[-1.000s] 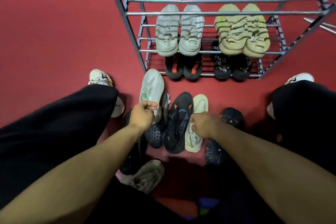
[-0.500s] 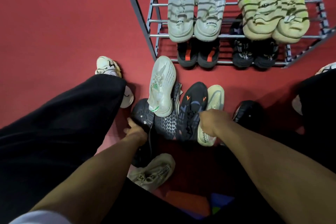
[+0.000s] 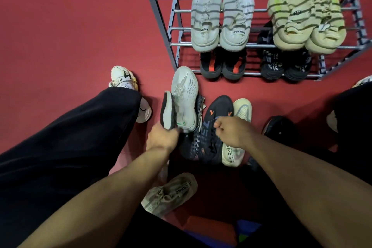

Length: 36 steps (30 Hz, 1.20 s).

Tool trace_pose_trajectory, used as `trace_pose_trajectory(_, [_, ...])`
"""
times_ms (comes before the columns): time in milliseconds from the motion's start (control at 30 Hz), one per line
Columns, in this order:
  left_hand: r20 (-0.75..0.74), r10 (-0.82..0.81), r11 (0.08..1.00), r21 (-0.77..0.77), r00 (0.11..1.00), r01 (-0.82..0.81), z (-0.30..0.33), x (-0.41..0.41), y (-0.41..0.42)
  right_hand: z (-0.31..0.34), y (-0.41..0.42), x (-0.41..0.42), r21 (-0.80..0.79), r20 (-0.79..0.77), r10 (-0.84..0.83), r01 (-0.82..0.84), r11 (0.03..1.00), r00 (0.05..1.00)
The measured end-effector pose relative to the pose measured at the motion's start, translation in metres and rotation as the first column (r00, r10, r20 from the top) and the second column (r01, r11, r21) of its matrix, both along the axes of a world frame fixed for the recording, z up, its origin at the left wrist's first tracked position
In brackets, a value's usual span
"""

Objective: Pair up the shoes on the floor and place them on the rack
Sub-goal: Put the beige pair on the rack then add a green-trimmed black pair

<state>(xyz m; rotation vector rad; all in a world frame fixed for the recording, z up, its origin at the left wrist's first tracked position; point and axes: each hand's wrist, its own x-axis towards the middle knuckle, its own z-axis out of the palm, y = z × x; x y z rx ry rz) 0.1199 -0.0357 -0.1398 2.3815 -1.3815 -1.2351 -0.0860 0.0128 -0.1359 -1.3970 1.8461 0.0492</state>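
Note:
Several loose shoes lie on the red floor in front of the metal rack (image 3: 163, 16). My left hand (image 3: 163, 137) grips a black shoe with a pale sole (image 3: 167, 110), tipped on its side against a white and green shoe (image 3: 186, 94). My right hand (image 3: 231, 133) is closed on the laces of a black shoe with orange marks (image 3: 218, 112). A pale shoe (image 3: 242, 109) lies sole-up right of it. A dark patterned shoe (image 3: 191, 145) sits between my hands. A grey shoe (image 3: 171, 193) lies nearest me, and a black shoe (image 3: 279, 127) lies at the right.
On the rack, a white pair (image 3: 221, 20) and a yellowish pair (image 3: 306, 16) sit above two black pairs (image 3: 223, 64) (image 3: 285, 64). My black trouser legs and my own white sneaker (image 3: 122, 78) flank the pile. Open red floor stretches to the left.
My left hand left the white and green shoe, dropped to the black shoe beside it and raised that shoe on its side. My right hand stayed on the black orange-marked shoe.

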Motion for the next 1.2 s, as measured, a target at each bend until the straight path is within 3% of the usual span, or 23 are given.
trace_pose_trajectory(67, [-0.222,0.105,0.988,-0.085,0.969,-0.127,0.028,-0.022,-0.008,0.018,-0.001,0.012,-0.001,0.299,-0.205,0.215,0.977,0.932])
trace_pose_trajectory(133, [-0.373,0.103,0.989,-0.061,0.922,-0.135,0.054,-0.041,-0.014,0.045,-0.003,0.024,0.130,0.563,-0.348,0.336,0.933,0.749])
trace_pose_trajectory(167, [-0.454,0.104,0.991,-0.027,0.885,-0.130,0.066,-0.050,-0.016,0.057,-0.002,0.027,0.186,0.622,-0.379,0.341,0.921,0.685])
trace_pose_trajectory(233, [-0.633,0.138,0.990,0.092,0.762,-0.102,0.084,-0.068,-0.017,0.072,0.003,0.025,0.208,0.645,-0.397,0.350,0.913,0.653])
trace_pose_trajectory(333, [-0.785,0.181,0.975,0.224,0.592,0.000,0.101,-0.090,-0.017,0.080,0.018,0.004,0.166,0.551,-0.480,0.475,0.864,0.682])
trace_pose_trajectory(433, [-0.822,0.141,0.987,0.162,0.552,-0.011,0.106,-0.101,-0.020,0.082,0.041,-0.026,0.371,0.491,-0.760,0.687,0.624,0.426])
trace_pose_trajectory(500, [-0.776,0.077,0.997,0.069,0.626,-0.038,0.103,-0.099,-0.026,0.081,0.056,-0.043,0.447,0.441,-0.864,0.776,0.445,0.242])
trace_pose_trajectory(567, [-0.693,0.080,0.997,0.056,0.716,-0.057,0.093,-0.092,-0.030,0.080,0.067,-0.055,0.437,0.410,-0.902,0.838,0.328,0.139])
trace_pose_trajectory(667, [-0.636,0.132,0.990,0.120,0.761,-0.071,0.082,-0.086,-0.025,0.081,0.074,-0.061,0.459,0.376,-0.926,0.860,0.224,0.041])
trace_pose_trajectory(767, [-0.550,0.022,0.997,0.073,0.835,0.022,0.058,-0.084,-0.020,0.086,0.070,-0.060,0.502,0.387,-0.920,0.851,0.157,-0.059])
trace_pose_trajectory(833, [-0.454,-0.152,0.986,-0.015,0.878,0.163,0.036,-0.083,-0.017,0.088,0.066,-0.060,0.514,0.404,-0.910,0.846,0.141,-0.094])
trace_pose_trajectory(867, [-0.336,-0.263,0.964,-0.050,0.904,0.261,0.026,-0.079,-0.014,0.088,0.064,-0.062,0.512,0.417,-0.903,0.847,0.139,-0.103])
trace_pose_trajectory(933, [-0.029,-0.432,0.902,-0.008,0.902,0.432,0.002,-0.064,-0.004,0.085,0.060,-0.065,0.491,0.426,-0.899,0.861,0.134,-0.104])
trace_pose_trajectory(967, [0.045,-0.454,0.890,0.073,0.890,0.451,-0.011,-0.055,0.003,0.084,0.058,-0.065,0.475,0.430,-0.897,0.871,0.124,-0.107])
trace_pose_trajectory(1033, [0.063,-0.440,0.885,0.198,0.896,0.421,-0.035,-0.044,0.015,0.081,0.055,-0.065,0.433,0.435,-0.895,0.895,0.107,-0.103])
trace_pose_trajectory(1200, [0.149,-0.262,0.923,0.328,0.954,0.202,-0.061,-0.041,0.015,0.070,0.055,-0.059,0.441,0.438,-0.894,0.888,0.128,-0.089])
